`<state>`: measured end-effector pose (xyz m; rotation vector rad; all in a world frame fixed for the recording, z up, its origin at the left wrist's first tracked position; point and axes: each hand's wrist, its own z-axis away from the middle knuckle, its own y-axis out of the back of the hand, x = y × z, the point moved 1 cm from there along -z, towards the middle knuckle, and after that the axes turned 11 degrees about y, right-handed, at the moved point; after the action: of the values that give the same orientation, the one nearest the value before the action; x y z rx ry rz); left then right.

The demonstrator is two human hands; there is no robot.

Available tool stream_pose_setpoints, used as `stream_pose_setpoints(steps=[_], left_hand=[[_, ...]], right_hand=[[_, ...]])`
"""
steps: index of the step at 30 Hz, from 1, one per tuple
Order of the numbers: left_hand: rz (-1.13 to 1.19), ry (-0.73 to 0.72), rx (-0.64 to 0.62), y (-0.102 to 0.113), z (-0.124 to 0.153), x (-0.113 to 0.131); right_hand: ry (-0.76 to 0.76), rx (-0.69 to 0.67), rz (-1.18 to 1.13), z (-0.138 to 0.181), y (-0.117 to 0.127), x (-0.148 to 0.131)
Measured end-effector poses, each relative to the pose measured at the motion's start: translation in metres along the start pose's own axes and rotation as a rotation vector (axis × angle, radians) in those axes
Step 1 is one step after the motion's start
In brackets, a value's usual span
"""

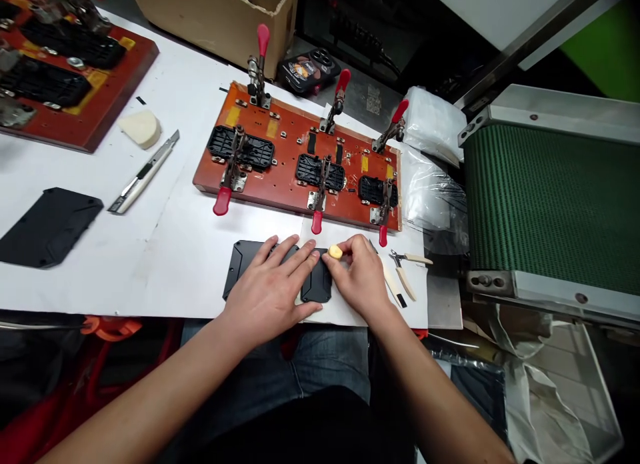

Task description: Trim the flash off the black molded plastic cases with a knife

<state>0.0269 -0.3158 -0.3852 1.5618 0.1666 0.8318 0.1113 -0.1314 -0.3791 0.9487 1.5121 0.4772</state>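
Note:
My left hand (273,281) lies flat with fingers spread, pressing on two black plastic covers side by side on the white table sheet. The larger cover (233,267) shows to the left of the hand, and the smaller cover (317,286) shows to its right. Between thumb and fingers, my right hand (361,274) pinches a small rounded pale-yellow piece (335,252) at the small cover's upper right corner. The piece's exact kind is unclear. Beside my right hand lie side cutters (406,267) and a utility knife (395,287), partly hidden by the hand.
A red-brown fixture board (285,177) with red-handled toggle clamps holds black parts beyond my hands. Another board (115,84), a utility knife (145,174), a beige sponge-like block (141,129) and a black cover (50,227) lie left. A green conveyor belt (545,204) stands right.

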Motion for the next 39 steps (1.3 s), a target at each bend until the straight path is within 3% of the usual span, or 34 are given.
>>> stream_pose_setpoints(steps=[15,21,30,36,39], left_hand=[[-0.016,0.002,0.009,-0.001,-0.002,0.0],[-0.018,-0.013,-0.001,0.0,-0.002,0.001],[-0.009,-0.013,0.005,0.0,-0.002,0.002],[-0.024,0.002,0.018,0.001,-0.003,0.003],[-0.01,-0.008,0.014,0.001,-0.001,0.004]], right_hand=[[-0.001,-0.035,0.019,0.001,0.004,0.007],[0.089,-0.15,-0.061,0.012,0.014,0.007],[0.159,-0.176,-0.125,0.032,0.02,0.003],[0.165,-0.112,-0.114,0.02,0.014,0.006],[0.166,-0.142,-0.147,0.027,0.014,0.001]])
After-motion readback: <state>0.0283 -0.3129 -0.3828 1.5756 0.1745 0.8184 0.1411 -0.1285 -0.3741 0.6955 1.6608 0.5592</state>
